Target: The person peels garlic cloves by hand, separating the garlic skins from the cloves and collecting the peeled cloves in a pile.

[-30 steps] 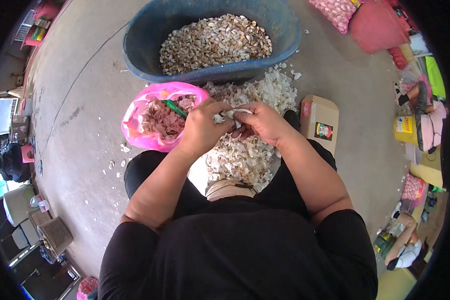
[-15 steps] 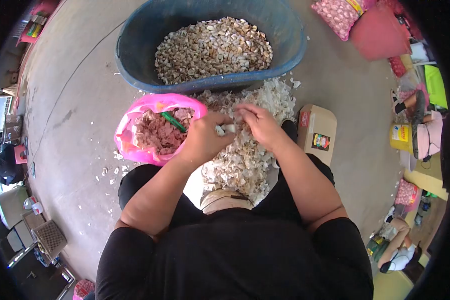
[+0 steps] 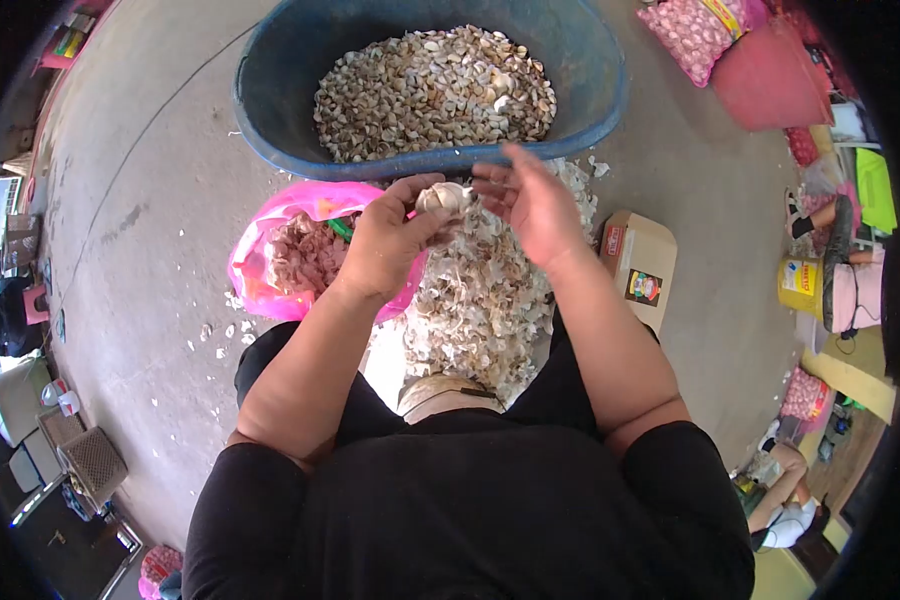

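Note:
My left hand [image 3: 388, 235] holds a pale garlic bulb [image 3: 442, 199] between thumb and fingers, above the edge of a pink plastic bag [image 3: 255, 245]. Just right of the bulb, my right hand [image 3: 542, 208] has its fingers apart and holds nothing visible; it is slightly blurred. Reddish papery skins [image 3: 305, 250] fill the bag, and a green handle [image 3: 341, 229] pokes out of them, partly hidden by my left hand. Beyond both hands stands a large blue tub [image 3: 270, 90] with a heap of garlic cloves [image 3: 435, 95]. Loose garlic skins [image 3: 480, 320] are piled below my hands.
A cardboard box [image 3: 655, 243] lies right of the skins. Filled garlic sacks [image 3: 682, 38] and a yellow bucket [image 3: 801, 287] stand along the right side. Two other people sit at the right edge, partly visible. Crates [image 3: 95, 467] stand at lower left.
Both hands have moved up toward the tub. A garlic bulb now shows in my left hand, where small white pieces showed before. My right hand has spread its fingers.

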A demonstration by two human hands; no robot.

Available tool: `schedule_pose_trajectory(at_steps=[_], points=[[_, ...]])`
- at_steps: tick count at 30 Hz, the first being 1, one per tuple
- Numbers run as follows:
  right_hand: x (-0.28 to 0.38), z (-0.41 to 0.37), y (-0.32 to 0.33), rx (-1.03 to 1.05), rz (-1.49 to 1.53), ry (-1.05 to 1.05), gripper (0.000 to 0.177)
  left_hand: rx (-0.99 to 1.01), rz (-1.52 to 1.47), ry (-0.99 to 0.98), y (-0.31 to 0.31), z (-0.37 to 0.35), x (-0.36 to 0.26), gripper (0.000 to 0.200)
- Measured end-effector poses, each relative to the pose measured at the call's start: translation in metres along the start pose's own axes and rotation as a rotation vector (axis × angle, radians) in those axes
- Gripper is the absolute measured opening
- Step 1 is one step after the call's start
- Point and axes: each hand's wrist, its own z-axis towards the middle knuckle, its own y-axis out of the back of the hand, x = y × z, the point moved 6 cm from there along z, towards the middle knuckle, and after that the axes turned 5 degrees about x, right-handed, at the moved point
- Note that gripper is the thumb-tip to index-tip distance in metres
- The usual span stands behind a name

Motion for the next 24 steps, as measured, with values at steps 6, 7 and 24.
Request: schedule_pose_trajectory(at_steps=[6, 7, 24], points=[[-0.008, -0.020, -0.027, 0.309, -0.436, 0.106, 0.026, -0.016, 0.115, -0.062, -0.005, -0.004, -0.009, 0.032], [-0.006, -0.022, -0.031, 0.351, -0.512, 0.146, 0.025, -0.020, 0.126, -0.063, -0.005, -0.004, -0.010, 0.032], [0.012, -0.040, -0.039, 0.221, -0.924, 0.546, 0.020, 0.151, 0.317, -0.034, -0.022, -0.011, -0.018, 0.049]])
